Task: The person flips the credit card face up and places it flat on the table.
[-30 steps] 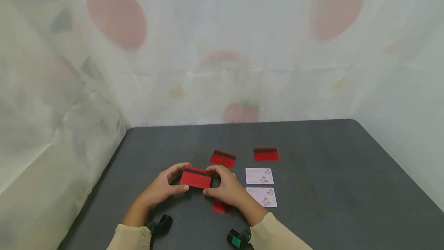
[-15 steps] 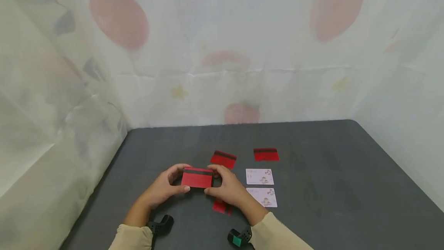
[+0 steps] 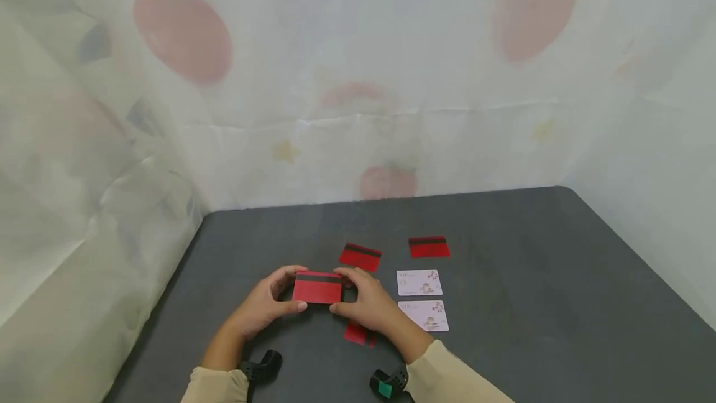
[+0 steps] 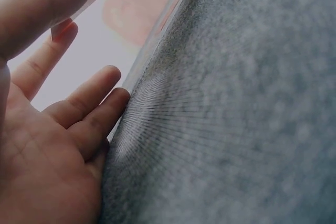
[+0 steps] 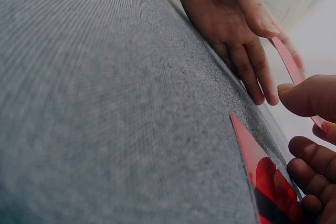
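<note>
In the head view a red card with a black magnetic stripe (image 3: 317, 290) is held above the table, its striped side towards me. My left hand (image 3: 261, 305) pinches its left end between thumb and index finger. The opposite end is pinched by my right hand (image 3: 366, 301). Seen from the right wrist, the held card (image 5: 287, 60) shows almost edge-on, and the lower fingers of the left hand (image 5: 223, 22) extend beside it. Another red card (image 3: 357, 333) lies under my right forearm, partly hidden; the right wrist view shows a red card on the table (image 5: 257, 158) near the right fingers.
Beyond my right hand lie a tilted red card (image 3: 360, 257) and a straighter red one (image 3: 429, 247). Two white VIP cards, an upper (image 3: 419, 283) and a lower (image 3: 425, 316), lie to the right. A printed curtain (image 3: 335, 48) encloses the dark grey table (image 3: 531, 291).
The held card was slightly tilted a second ago and has turned level, shifting a touch to the right. Both hands keep their hold; the cards on the table stay put.
</note>
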